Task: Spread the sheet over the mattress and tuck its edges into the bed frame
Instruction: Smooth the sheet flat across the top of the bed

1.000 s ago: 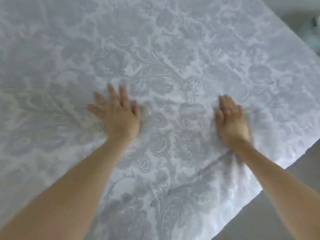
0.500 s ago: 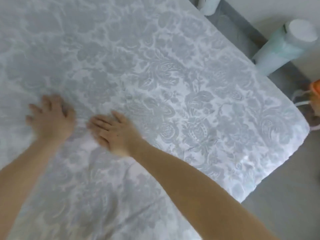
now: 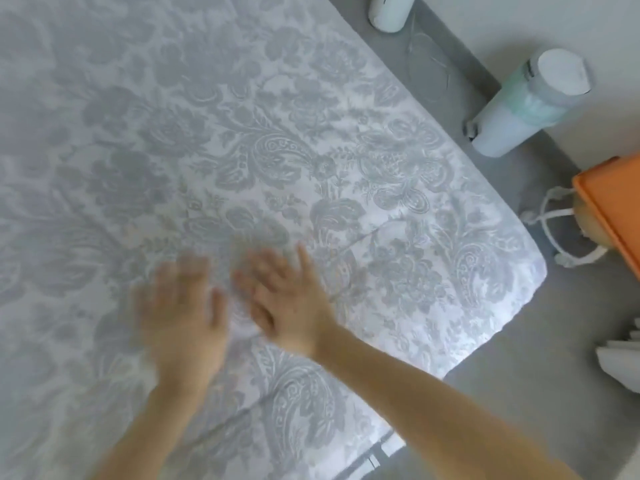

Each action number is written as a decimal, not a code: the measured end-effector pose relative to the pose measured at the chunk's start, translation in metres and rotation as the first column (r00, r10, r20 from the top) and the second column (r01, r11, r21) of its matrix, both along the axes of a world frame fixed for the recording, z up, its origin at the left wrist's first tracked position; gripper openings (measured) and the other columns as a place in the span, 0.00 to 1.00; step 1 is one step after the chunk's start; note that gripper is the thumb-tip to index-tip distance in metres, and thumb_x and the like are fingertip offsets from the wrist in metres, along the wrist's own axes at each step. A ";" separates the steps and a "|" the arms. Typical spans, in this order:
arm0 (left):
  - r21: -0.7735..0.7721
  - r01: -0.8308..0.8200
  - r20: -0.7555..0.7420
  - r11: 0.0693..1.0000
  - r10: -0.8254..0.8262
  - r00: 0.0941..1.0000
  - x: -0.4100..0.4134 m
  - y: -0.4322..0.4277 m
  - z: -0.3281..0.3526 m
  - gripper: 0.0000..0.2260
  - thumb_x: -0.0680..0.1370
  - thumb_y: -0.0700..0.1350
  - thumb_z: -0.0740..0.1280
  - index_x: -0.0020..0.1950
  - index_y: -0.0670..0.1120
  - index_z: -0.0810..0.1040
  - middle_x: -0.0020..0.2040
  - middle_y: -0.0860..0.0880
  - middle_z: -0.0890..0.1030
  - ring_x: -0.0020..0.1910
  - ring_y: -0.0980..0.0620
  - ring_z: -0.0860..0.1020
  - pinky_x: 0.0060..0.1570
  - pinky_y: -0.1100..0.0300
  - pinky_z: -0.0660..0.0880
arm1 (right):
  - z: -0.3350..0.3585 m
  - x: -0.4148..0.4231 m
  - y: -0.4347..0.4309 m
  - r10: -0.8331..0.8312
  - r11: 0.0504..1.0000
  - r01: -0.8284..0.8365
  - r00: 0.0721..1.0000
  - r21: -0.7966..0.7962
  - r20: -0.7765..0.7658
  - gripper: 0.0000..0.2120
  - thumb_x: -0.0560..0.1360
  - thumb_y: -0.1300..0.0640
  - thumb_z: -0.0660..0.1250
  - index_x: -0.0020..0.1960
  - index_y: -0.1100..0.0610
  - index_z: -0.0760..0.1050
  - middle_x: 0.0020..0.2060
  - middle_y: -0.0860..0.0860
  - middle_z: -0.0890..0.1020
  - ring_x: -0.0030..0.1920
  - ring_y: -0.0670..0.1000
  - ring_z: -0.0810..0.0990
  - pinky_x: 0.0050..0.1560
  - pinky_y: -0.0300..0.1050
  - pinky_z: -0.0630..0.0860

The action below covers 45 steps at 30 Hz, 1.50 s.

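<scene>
- Two bare forearms reach in from the near edge. Both hands rest close together on the bed, thumbs nearly meeting.
- The left hand is blurred, but its palm faces down on the cloth with the fingers straight and spread, and it holds nothing.
- The right hand lies just beside it, palm down and flat on the cloth. Its fingers are straight and fanned out, gripping nothing.
- Under both hands lies the white sheet with a grey floral damask pattern. It is spread over the whole top of the bed, so the mattress beneath is hidden.
- One thin crease runs from the near edge up towards the gap between the hands. Another runs on from beside the right hand towards the far right.
- Below the right forearm, a pale strip with dark gaps peeks out under the sheet's near edge; I cannot tell what it is.
- To the right, the sheet wraps round the rounded bed corner and drops over the side. Whether it is tucked in there I cannot tell.
- Past that corner is grey floor, with a white folded stack at the right edge of view.
- An orange flat-topped box sits near the corner, with loops of white cord just beside it.
- Farther off, a white cylinder with a pale green band stands by the white wall.
- A second plain white cylinder shows at the very top.
</scene>
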State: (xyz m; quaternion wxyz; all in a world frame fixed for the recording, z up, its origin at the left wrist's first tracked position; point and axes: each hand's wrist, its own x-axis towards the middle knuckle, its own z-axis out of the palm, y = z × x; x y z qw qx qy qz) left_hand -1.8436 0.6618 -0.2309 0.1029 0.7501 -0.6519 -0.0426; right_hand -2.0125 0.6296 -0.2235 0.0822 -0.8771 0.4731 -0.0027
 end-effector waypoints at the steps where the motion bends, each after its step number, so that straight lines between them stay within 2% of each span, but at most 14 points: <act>1: 0.058 -0.096 0.062 0.994 0.093 0.994 0.021 0.032 -0.005 0.23 0.76 0.51 0.55 0.68 0.45 0.72 0.68 0.37 0.70 0.67 0.33 0.68 0.63 0.36 0.60 | -0.003 -0.025 0.007 0.079 0.996 -0.076 0.993 0.040 -0.084 0.24 0.79 0.45 0.46 0.74 0.48 0.60 0.74 0.52 0.64 0.75 0.55 0.56 0.73 0.63 0.44; 3: 0.152 -0.036 0.123 0.988 0.018 0.992 0.037 0.101 -0.014 0.25 0.77 0.54 0.51 0.73 0.48 0.63 0.73 0.35 0.62 0.71 0.30 0.59 0.66 0.30 0.52 | -0.003 -0.101 0.015 -0.254 0.961 0.274 0.933 0.043 -0.256 0.28 0.79 0.38 0.37 0.77 0.44 0.43 0.77 0.48 0.48 0.77 0.51 0.42 0.73 0.60 0.36; 5: 0.196 0.117 0.098 0.974 -0.138 0.986 0.019 0.150 -0.022 0.24 0.79 0.55 0.47 0.74 0.50 0.59 0.73 0.35 0.62 0.71 0.30 0.58 0.66 0.30 0.52 | 0.008 -0.180 0.029 -0.743 0.631 0.775 0.603 -0.007 -0.290 0.30 0.77 0.35 0.36 0.76 0.43 0.39 0.77 0.48 0.42 0.76 0.51 0.38 0.73 0.63 0.39; 7: 0.211 0.255 0.079 0.944 -0.277 0.958 0.001 0.183 -0.016 0.24 0.79 0.56 0.46 0.75 0.51 0.57 0.73 0.34 0.62 0.71 0.29 0.58 0.66 0.30 0.54 | 0.032 -0.198 0.049 -0.888 0.338 0.939 0.341 0.065 -0.308 0.30 0.78 0.36 0.42 0.77 0.45 0.44 0.77 0.53 0.46 0.76 0.57 0.45 0.71 0.68 0.46; 8: 0.224 0.311 0.070 0.924 -0.333 0.940 -0.003 0.189 -0.011 0.24 0.79 0.56 0.45 0.74 0.51 0.58 0.72 0.34 0.63 0.71 0.29 0.59 0.66 0.29 0.56 | 0.037 -0.181 0.055 -0.887 0.365 0.930 0.361 0.042 -0.288 0.29 0.78 0.38 0.44 0.77 0.46 0.46 0.77 0.56 0.49 0.76 0.60 0.48 0.71 0.68 0.48; 10: 0.249 0.287 0.075 0.925 -0.313 0.947 0.004 0.191 -0.006 0.24 0.79 0.57 0.46 0.73 0.52 0.62 0.72 0.37 0.65 0.71 0.33 0.62 0.66 0.30 0.54 | 0.033 -0.120 0.067 -0.756 0.644 0.764 0.626 -0.048 -0.191 0.29 0.78 0.39 0.43 0.77 0.47 0.47 0.76 0.56 0.54 0.75 0.60 0.52 0.72 0.67 0.45; 13: 0.352 -0.118 0.059 0.929 0.104 0.993 0.016 0.197 0.004 0.26 0.77 0.55 0.50 0.74 0.48 0.63 0.73 0.35 0.62 0.71 0.31 0.59 0.66 0.29 0.49 | 0.014 -0.044 0.127 -0.368 0.911 0.395 0.908 0.120 -0.198 0.29 0.78 0.38 0.42 0.76 0.44 0.40 0.77 0.53 0.44 0.76 0.58 0.40 0.71 0.68 0.39; 16: 0.447 -0.098 0.068 0.889 0.076 0.995 0.010 0.249 0.016 0.25 0.78 0.53 0.48 0.75 0.47 0.61 0.72 0.31 0.60 0.70 0.27 0.58 0.63 0.28 0.52 | 0.014 -0.051 0.219 -0.224 0.858 0.344 0.919 0.382 -0.325 0.30 0.79 0.39 0.43 0.75 0.44 0.34 0.74 0.52 0.31 0.74 0.58 0.31 0.69 0.63 0.59; 18: 0.525 -0.015 0.043 0.851 -0.009 0.999 0.004 0.279 0.038 0.24 0.78 0.52 0.51 0.74 0.49 0.60 0.73 0.33 0.61 0.70 0.28 0.59 0.61 0.29 0.59 | 0.037 -0.072 0.241 -0.173 0.819 0.316 0.931 0.479 -0.321 0.27 0.80 0.41 0.47 0.77 0.46 0.46 0.77 0.53 0.43 0.76 0.58 0.52 0.58 0.51 0.72; 21: 0.637 -0.088 -0.018 0.766 0.129 0.991 0.012 0.292 0.069 0.24 0.81 0.52 0.52 0.77 0.55 0.50 0.78 0.44 0.48 0.76 0.40 0.49 0.67 0.44 0.66 | 0.080 -0.082 0.226 -0.200 0.857 0.299 0.944 0.420 -0.263 0.17 0.80 0.48 0.52 0.62 0.52 0.73 0.57 0.53 0.79 0.56 0.56 0.78 0.46 0.45 0.71; 25: 0.635 -0.206 -0.172 0.745 0.397 0.902 0.015 0.278 0.132 0.16 0.81 0.48 0.54 0.65 0.48 0.73 0.66 0.46 0.75 0.64 0.47 0.72 0.60 0.57 0.68 | 0.144 -0.071 0.196 -0.266 0.913 0.282 0.959 0.296 -0.095 0.13 0.79 0.53 0.54 0.51 0.56 0.76 0.41 0.52 0.81 0.43 0.54 0.78 0.38 0.43 0.68; 30: 0.426 -0.304 -0.225 0.852 0.425 0.877 0.012 0.253 0.214 0.14 0.81 0.45 0.56 0.62 0.46 0.76 0.59 0.46 0.79 0.55 0.47 0.77 0.51 0.58 0.71 | 0.225 -0.049 0.153 -0.115 0.971 0.098 0.991 0.218 0.067 0.12 0.79 0.55 0.55 0.45 0.58 0.75 0.33 0.51 0.77 0.35 0.53 0.75 0.34 0.41 0.68; 38: 0.277 -0.484 -0.171 0.830 0.538 0.825 -0.047 0.186 0.311 0.14 0.80 0.45 0.56 0.62 0.46 0.76 0.56 0.46 0.80 0.50 0.48 0.78 0.43 0.58 0.74 | 0.318 -0.098 0.083 0.202 0.953 -0.246 0.951 0.178 0.233 0.13 0.80 0.54 0.57 0.57 0.57 0.77 0.48 0.53 0.83 0.49 0.54 0.81 0.50 0.48 0.77; 45: 0.289 -0.732 -0.171 0.618 0.785 0.595 -0.162 0.135 0.339 0.13 0.80 0.45 0.56 0.60 0.45 0.76 0.50 0.45 0.80 0.41 0.48 0.77 0.35 0.59 0.70 | 0.337 -0.213 0.008 0.411 0.880 -0.446 0.888 0.166 0.207 0.17 0.81 0.52 0.56 0.68 0.52 0.70 0.61 0.48 0.78 0.58 0.49 0.77 0.56 0.41 0.72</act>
